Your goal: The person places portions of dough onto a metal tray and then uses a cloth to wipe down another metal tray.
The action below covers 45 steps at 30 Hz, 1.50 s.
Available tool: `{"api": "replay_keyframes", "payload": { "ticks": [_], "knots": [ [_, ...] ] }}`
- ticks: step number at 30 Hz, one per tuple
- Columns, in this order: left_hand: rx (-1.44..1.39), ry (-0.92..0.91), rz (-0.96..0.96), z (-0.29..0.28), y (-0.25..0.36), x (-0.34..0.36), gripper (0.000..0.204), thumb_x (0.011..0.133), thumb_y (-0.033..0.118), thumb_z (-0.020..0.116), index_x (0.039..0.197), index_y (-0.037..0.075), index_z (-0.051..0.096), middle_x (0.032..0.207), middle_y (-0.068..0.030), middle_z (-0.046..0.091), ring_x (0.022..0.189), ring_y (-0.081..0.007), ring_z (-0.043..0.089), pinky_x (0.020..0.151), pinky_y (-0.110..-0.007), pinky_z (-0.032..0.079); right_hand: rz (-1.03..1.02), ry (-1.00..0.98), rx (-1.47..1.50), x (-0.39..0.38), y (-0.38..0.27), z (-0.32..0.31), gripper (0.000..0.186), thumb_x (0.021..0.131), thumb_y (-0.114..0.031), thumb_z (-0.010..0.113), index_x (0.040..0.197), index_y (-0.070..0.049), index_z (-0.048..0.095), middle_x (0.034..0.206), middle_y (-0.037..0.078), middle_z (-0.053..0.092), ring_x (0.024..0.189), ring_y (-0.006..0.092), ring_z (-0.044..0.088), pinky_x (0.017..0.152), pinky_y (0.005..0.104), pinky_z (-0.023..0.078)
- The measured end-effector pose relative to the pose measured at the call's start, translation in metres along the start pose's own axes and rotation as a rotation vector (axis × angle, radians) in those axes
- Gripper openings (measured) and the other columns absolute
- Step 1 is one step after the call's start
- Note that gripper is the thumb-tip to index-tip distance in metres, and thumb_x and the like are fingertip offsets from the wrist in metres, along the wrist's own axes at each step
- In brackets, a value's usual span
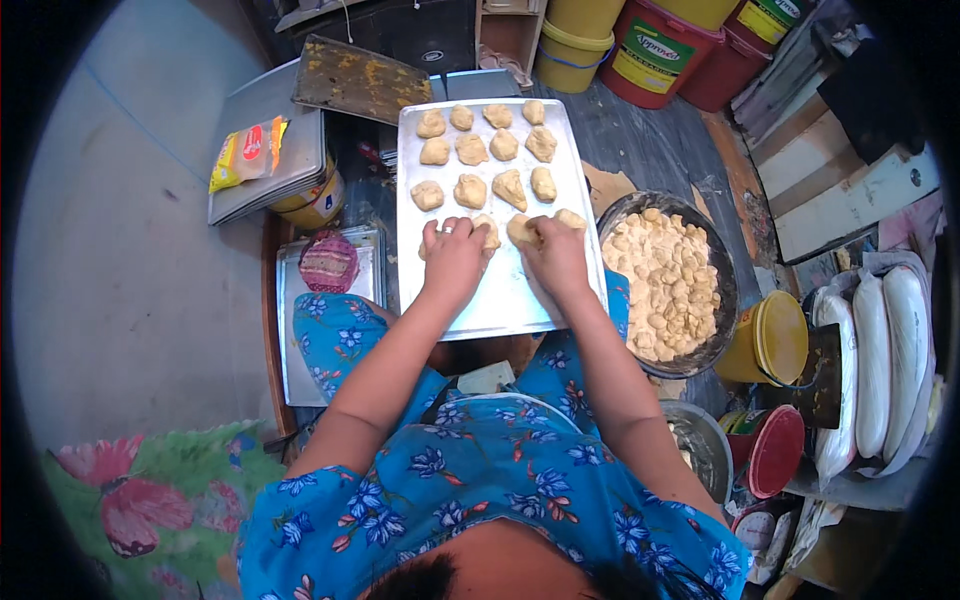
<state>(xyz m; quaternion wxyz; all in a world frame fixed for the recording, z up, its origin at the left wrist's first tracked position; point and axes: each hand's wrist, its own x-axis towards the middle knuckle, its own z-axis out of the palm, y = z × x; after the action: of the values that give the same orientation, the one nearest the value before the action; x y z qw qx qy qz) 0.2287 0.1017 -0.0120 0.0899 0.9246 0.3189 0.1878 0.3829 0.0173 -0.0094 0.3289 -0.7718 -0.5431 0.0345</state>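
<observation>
On the baking tray (500, 310), I have my left hand (452, 255) pressed flat over one dough piece (488, 232) and my right hand (556, 255) pinching another (520, 231), fourth row underway; next piece comes from the bowl (722, 290) at three o'clock.

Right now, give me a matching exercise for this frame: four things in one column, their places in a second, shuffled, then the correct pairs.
Things:
1. dark round metal bowl of dough pieces
2. yellow plastic packet
3. pink knitted round cloth
4. yellow lidded plastic tub

Places:
A. on a stack of grey trays, far left
B. right of the silver baking tray
C. on a small metal tray, left of the left hand
D. beyond the bowl, further right

The right hand rests on a dough piece on the baking tray.

Pairs: 1-B, 2-A, 3-C, 4-D
</observation>
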Motion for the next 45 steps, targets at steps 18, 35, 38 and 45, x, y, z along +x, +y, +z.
{"api": "replay_keyframes", "payload": {
  "ticks": [18, 35, 38, 45],
  "knots": [
    [-0.024, 0.108, 0.036, 0.01, 0.029, -0.004, 0.034, 0.08, 0.018, 0.062, 0.114, 0.01, 0.062, 0.117, -0.0126, 0.055, 0.122, -0.0292, 0.043, 0.103, -0.054, 0.02, 0.156, 0.142, 0.033, -0.007, 0.036, -0.008, 0.027, 0.075, -0.014, 0.069, 0.099, -0.003, 0.062, 0.095, 0.016, 0.058, 0.088, 0.0351, 0.059, 0.076, 0.0398, 0.049],
    [-0.21, 0.098, -0.254, -0.01, -0.041, -0.046, 0.032, 0.079, 0.006, 0.061, 0.11, 0.006, 0.063, 0.117, -0.0153, 0.055, 0.103, -0.035, 0.054, 0.087, -0.043, 0.046, -0.068, -0.033, -0.177, -0.008, -0.006, -0.007, 0.04, 0.075, -0.025, 0.068, 0.112, -0.01, 0.064, 0.103, 0.009, 0.059, 0.107, 0.0257, 0.047, 0.094, 0.0438, 0.027],
    [-0.137, 0.138, -0.225, -0.019, -0.025, -0.043, 0.032, 0.08, 0.01, 0.062, 0.112, 0.007, 0.062, 0.12, -0.0151, 0.054, 0.11, -0.033, 0.051, 0.093, -0.044, 0.041, -0.059, 0.003, -0.17, 0.003, 0.007, -0.001, 0.04, 0.075, -0.024, 0.069, 0.113, -0.013, 0.063, 0.106, 0.009, 0.059, 0.107, 0.0259, 0.048, 0.094, 0.0441, 0.028],
    [-0.078, 0.161, -0.025, -0.013, -0.007, -0.021, 0.036, 0.078, 0.016, 0.064, 0.115, 0.011, 0.062, 0.123, -0.0138, 0.053, 0.118, -0.0287, 0.045, 0.101, -0.042, 0.028, -0.146, 0.096, -0.196, 0.062, 0.014, 0.01, 0.047, 0.073, -0.022, 0.068, 0.119, -0.022, 0.06, 0.12, 0.007, 0.053, 0.112, 0.0246, 0.046, 0.093, 0.0488, 0.029]
  ]
}}
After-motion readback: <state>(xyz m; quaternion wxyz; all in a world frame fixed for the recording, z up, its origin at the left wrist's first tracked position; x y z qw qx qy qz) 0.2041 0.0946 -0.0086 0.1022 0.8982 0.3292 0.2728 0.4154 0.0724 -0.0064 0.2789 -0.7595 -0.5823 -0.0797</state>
